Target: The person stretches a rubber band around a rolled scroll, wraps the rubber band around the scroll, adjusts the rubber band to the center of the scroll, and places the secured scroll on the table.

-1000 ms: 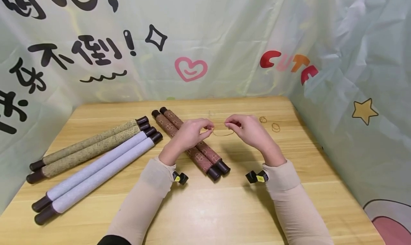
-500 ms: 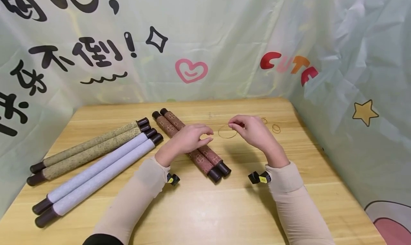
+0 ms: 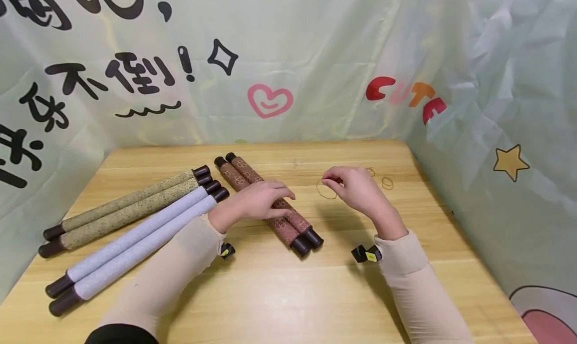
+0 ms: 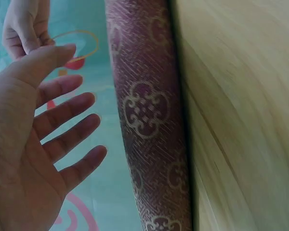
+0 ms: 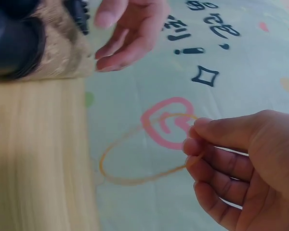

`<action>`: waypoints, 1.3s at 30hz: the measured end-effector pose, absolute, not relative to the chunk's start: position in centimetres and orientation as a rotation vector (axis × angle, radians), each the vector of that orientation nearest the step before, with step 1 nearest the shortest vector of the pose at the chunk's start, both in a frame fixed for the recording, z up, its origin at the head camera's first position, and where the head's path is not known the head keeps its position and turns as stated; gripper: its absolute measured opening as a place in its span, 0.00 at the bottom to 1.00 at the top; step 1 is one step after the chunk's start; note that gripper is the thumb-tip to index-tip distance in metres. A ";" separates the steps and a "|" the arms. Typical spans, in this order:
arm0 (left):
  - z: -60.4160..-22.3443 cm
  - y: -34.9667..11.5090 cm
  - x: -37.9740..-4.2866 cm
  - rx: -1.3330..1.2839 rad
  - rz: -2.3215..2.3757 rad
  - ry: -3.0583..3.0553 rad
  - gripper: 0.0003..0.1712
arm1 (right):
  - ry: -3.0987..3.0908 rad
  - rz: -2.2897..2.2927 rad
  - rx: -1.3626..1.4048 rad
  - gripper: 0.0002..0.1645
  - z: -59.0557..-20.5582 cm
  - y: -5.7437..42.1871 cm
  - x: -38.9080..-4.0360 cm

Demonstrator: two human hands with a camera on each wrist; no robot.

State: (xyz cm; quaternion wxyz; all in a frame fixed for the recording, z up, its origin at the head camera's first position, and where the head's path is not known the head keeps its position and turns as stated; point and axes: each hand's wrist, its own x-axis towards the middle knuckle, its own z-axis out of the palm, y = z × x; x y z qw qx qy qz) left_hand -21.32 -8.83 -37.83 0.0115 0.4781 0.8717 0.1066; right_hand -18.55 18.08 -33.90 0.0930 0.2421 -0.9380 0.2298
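Note:
Between thumb and fingertips my right hand (image 3: pixel 358 189) pinches a thin yellowish rubber band (image 5: pixel 135 180), which hangs as an open loop. My left hand (image 3: pixel 259 200) hovers over the middle of a brown double-rolled scroll (image 3: pixel 295 219) with a flower pattern and black end knobs. Its fingers are spread and loosely bent, holding nothing, as the left wrist view shows with the scroll's patterned roll (image 4: pixel 147 110) beside them. The left hand covers part of the scroll in the head view.
On the left of the wooden table (image 3: pixel 279 294) lie an olive-patterned scroll (image 3: pixel 130 206) and a pale blue scroll (image 3: pixel 144 246), side by side. Loose rubber bands (image 3: pixel 387 183) lie behind the right hand. Printed cloth (image 3: pixel 315 58) walls the back and sides.
My left hand has let go of the rubber band and moved left and down over the brown scroll. The right hand keeps the band, shifting slightly right.

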 end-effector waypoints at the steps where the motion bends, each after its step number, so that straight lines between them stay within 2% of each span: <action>1: -37.8 -8.9 -21.3 1.493 0.317 2.706 0.26 | -2.779 0.654 0.741 0.07 -34.0 18.1 -18.5; 8: -38.0 -9.0 -21.2 1.485 0.224 2.632 0.41 | -2.767 0.512 0.853 0.06 -34.2 18.6 -18.1; 15: -39.2 -9.1 -21.9 1.495 0.117 2.558 0.58 | -2.783 0.497 0.825 0.07 -34.8 19.6 -17.7; 19: -39.8 -9.0 -22.4 1.491 0.033 2.514 0.64 | -2.769 0.507 0.827 0.06 -35.2 20.0 -17.6; 25: -40.1 -8.9 -22.9 1.502 -0.085 2.458 0.66 | -2.730 0.515 0.843 0.05 -35.8 20.1 -17.5; 39: -41.0 -8.0 -23.5 1.584 -0.177 2.466 0.62 | -2.766 0.602 0.801 0.06 -36.6 19.9 -17.3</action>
